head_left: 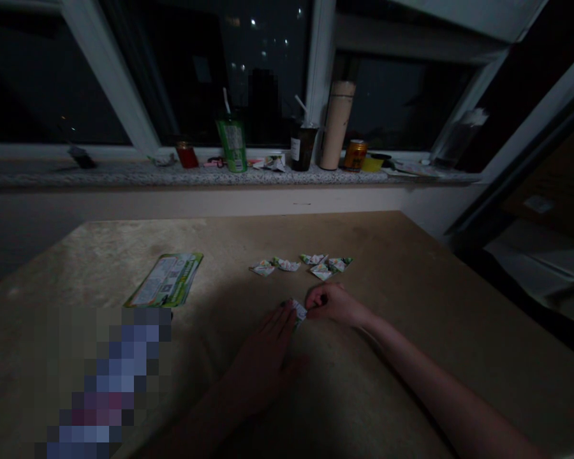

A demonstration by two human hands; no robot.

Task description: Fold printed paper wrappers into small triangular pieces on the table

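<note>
A small folded piece of printed paper [298, 313], white and green, lies on the table in front of me. My left hand [268, 347] rests flat with its fingers stretched out, the fingertips pressing on the paper's left side. From the right, my right hand [337, 305] has curled fingers, with thumb and forefinger pinched at the paper's right edge. Just beyond my hands, several similar folded paper pieces [321, 272] sit in two groups. To the left lies a flat green and white printed sheet or packet [167, 280]. Dim light leaves the fold details unclear.
The brown tabletop [392, 382] reaches to the wall below a window. On the speckled sill [268, 178] stand a green cup [233, 145], a dark cup [302, 146], a tall pink bottle [337, 127], a can [355, 155] and a red jar [187, 155]. A pixelated patch covers the lower left.
</note>
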